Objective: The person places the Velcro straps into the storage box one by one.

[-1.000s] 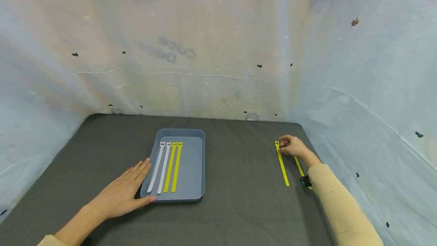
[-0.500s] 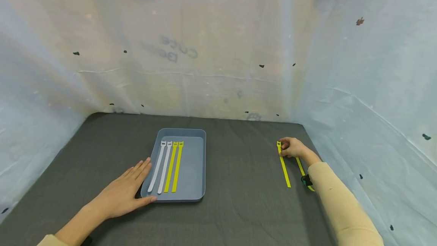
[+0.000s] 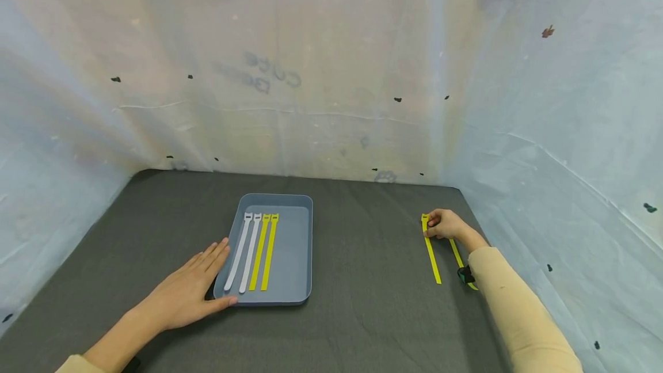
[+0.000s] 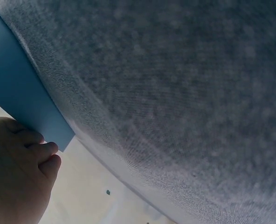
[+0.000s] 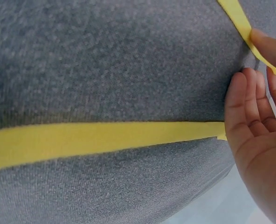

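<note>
A blue-grey tray (image 3: 292, 258) holds two white cable ties (image 3: 251, 252) and two yellow cable ties (image 3: 269, 252), side by side with slotted heads at the far end. My left hand (image 3: 181, 295) rests against the tray's left side and near-left corner, fingers straight and thumb at the near rim. At the right, my right hand (image 3: 445, 225) pinches a yellow cable tie (image 3: 432, 258) below its head, between thumb and fingertips. In the right wrist view that strap (image 5: 240, 21) runs between thumb and index finger. Another yellow cable tie (image 5: 105, 140) lies beneath the hand and wrist, partly hidden.
Dark grey cloth (image 3: 362, 269) covers the table, with a stretch of it between the tray and the right-hand ties. Pale plastic sheeting (image 3: 331, 73) hangs behind the table and along both sides, close to the right arm.
My right thumb and fingers have closed onto the left one of the two yellow ties at the right. The left hand and tray have stayed put; the head view shifted slightly.
</note>
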Action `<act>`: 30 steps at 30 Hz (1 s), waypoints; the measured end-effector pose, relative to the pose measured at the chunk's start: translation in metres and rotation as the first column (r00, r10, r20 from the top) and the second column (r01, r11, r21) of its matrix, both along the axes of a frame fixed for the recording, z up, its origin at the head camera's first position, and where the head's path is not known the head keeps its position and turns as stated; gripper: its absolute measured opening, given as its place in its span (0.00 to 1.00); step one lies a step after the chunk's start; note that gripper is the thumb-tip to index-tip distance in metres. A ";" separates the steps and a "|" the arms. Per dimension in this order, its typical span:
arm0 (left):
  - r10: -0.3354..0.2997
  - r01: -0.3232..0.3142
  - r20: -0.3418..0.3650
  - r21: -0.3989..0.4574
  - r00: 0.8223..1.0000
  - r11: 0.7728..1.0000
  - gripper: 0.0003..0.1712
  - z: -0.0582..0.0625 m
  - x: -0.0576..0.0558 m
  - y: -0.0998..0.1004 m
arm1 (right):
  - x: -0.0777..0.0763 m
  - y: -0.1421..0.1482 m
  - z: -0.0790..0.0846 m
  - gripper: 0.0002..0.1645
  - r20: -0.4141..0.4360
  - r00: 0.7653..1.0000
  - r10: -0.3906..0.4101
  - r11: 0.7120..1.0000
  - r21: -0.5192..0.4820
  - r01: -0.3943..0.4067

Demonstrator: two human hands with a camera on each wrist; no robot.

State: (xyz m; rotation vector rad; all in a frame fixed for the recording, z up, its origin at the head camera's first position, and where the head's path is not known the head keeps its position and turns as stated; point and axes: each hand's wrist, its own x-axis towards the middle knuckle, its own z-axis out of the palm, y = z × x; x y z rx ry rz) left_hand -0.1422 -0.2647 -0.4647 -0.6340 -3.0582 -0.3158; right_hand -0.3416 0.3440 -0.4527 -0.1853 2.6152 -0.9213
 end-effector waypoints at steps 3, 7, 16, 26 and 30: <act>0.003 -0.003 0.001 0.000 1.000 1.000 0.64 0.000 0.000 0.000 | 0.000 0.000 -0.001 0.24 -0.005 1.000 -0.008 1.000 0.011 0.009; 0.003 -0.003 0.003 0.002 1.000 1.000 0.64 0.001 0.001 0.001 | 0.001 0.000 -0.003 0.21 -0.017 1.000 -0.008 1.000 0.026 0.008; 0.002 -0.002 0.000 0.004 1.000 1.000 0.64 0.001 0.001 0.002 | 0.007 0.002 -0.006 0.16 -0.118 0.992 0.037 0.999 0.009 -0.036; 0.000 0.000 -0.003 0.015 1.000 1.000 0.64 0.000 0.001 0.001 | 0.015 -0.002 -0.013 0.16 -0.175 0.984 -0.023 0.999 0.028 0.028; 0.003 -0.003 -0.002 0.014 1.000 1.000 0.64 0.000 0.001 0.001 | 0.018 -0.004 -0.015 0.16 -0.185 0.982 -0.050 0.998 0.019 0.054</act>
